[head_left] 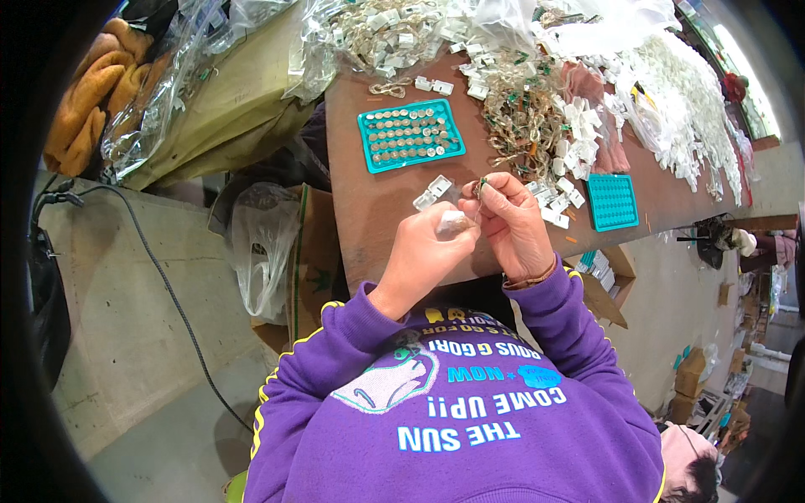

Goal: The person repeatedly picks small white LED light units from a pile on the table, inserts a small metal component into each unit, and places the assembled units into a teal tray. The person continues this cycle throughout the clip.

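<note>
- Our left hand (pixel 423 251) sits just left of our right hand (pixel 513 225), over the table (pixel 369 201).
- A filled tray (pixel 409 134) lies behind them.
- An empty tray (pixel 611 201) lies right.

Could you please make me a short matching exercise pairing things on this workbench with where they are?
Things:
1. filled teal tray
2. empty teal tray
3. small white piece
4. black cable

Places:
A. on the floor, left of the table
B. in the left hand
C. right of the right hand
D. beyond both hands, mid-table

Pairs: 1-D, 2-C, 3-B, 4-A
</note>
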`<state>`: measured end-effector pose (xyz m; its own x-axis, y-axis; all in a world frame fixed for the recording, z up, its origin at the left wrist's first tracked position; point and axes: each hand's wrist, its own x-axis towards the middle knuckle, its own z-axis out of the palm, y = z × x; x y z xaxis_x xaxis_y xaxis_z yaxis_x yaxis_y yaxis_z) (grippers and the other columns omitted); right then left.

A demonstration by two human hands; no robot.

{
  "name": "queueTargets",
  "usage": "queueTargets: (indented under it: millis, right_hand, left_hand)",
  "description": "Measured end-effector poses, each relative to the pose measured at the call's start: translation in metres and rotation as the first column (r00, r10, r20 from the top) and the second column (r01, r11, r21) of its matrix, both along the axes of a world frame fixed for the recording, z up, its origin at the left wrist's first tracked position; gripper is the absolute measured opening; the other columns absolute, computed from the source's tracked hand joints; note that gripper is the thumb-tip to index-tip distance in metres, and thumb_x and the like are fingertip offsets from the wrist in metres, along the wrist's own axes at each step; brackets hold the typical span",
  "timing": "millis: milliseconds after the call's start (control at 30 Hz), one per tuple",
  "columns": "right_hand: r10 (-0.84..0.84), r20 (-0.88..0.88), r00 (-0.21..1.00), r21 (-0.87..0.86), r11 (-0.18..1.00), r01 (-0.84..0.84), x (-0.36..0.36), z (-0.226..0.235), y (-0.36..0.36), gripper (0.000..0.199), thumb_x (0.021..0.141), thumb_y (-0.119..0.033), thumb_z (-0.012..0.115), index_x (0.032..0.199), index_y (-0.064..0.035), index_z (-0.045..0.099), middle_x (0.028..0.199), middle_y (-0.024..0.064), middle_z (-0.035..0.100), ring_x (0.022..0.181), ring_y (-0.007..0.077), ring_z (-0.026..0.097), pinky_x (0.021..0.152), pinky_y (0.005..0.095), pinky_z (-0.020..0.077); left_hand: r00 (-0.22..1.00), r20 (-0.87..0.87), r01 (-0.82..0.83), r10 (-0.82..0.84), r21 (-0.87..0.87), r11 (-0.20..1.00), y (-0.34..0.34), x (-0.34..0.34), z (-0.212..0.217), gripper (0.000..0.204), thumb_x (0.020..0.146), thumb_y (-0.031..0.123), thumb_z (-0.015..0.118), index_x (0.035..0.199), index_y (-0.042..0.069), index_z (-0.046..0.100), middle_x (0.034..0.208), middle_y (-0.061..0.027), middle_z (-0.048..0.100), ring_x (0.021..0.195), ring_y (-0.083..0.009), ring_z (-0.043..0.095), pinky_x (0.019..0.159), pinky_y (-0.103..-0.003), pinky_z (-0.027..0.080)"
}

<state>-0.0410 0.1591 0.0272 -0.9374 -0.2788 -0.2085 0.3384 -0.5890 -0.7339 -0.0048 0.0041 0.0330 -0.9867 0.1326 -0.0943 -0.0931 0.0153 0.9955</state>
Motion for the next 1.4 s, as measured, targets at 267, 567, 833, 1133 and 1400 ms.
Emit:
queueTargets:
  millis: [267,567,833,1133,1400]
  right_hand:
    - [0.025,-0.018,1.0,-0.038,0.999,-0.026,0.0,-0.008,-0.003,0.009,0.095,-0.008,0.059,0.104,-0.0081,0.059,0.102,0.0117,0.067,0.091,0.0217,0.069,0.083,0.0326,0.0559]
    - [0.154,-0.003,0.988,-0.14,0.978,-0.153,-0.011,0.001,0.008,0.014,0.095,-0.005,0.057,0.108,-0.0024,0.061,0.096,0.0135,0.069,0.089,0.0231,0.07,0.08,0.0313,0.0573]
    - [0.281,0.079,0.957,0.146,0.946,-0.29,-0.015,0.016,0.004,0.016,0.092,-0.007,0.063,0.106,0.0007,0.061,0.095,0.0102,0.069,0.082,0.0174,0.069,0.073,0.0256,0.0565]
    - [0.368,0.029,0.929,0.247,0.898,-0.364,-0.008,0.024,-0.005,0.016,0.091,-0.01,0.065,0.102,0.001,0.062,0.096,0.0071,0.068,0.076,0.0142,0.067,0.066,0.0228,0.053]
    - [0.331,0.04,0.943,0.321,0.889,-0.326,-0.001,0.021,-0.01,0.013,0.09,-0.012,0.067,0.096,-0.0027,0.061,0.083,0.0032,0.065,0.064,0.0108,0.064,0.057,0.0211,0.0486]
  left_hand:
    - [0.999,0.04,-0.006,0.003,0.072,0.997,-0.001,0.004,-0.005,0.006,0.087,0.009,0.065,0.09,0.005,0.062,0.08,0.007,0.057,0.072,-0.0005,0.047,0.061,-0.02,0.04]
    - [0.964,0.243,-0.156,-0.11,0.847,0.508,-0.028,0.011,-0.001,0.039,0.098,0.008,0.044,0.135,-0.004,0.039,0.129,-0.0179,0.055,0.124,-0.0311,0.053,0.111,-0.039,0.038]
    - [0.979,0.202,-0.131,0.004,0.623,0.771,-0.039,0.006,-0.008,0.033,0.099,0.016,0.054,0.125,-0.005,0.052,0.119,-0.0123,0.062,0.114,-0.0224,0.06,0.1,-0.035,0.047]
    - [0.979,0.1,-0.203,0.178,0.554,0.807,-0.029,0.002,-0.02,0.019,0.087,0.005,0.068,0.103,0.002,0.058,0.096,-0.0058,0.067,0.084,-0.0096,0.062,0.073,-0.024,0.051]
    - [0.979,-0.006,-0.175,0.203,0.479,0.86,-0.026,0.004,-0.017,0.016,0.086,-0.001,0.069,0.098,0.003,0.059,0.091,-0.0051,0.067,0.079,-0.0109,0.064,0.071,-0.024,0.052]
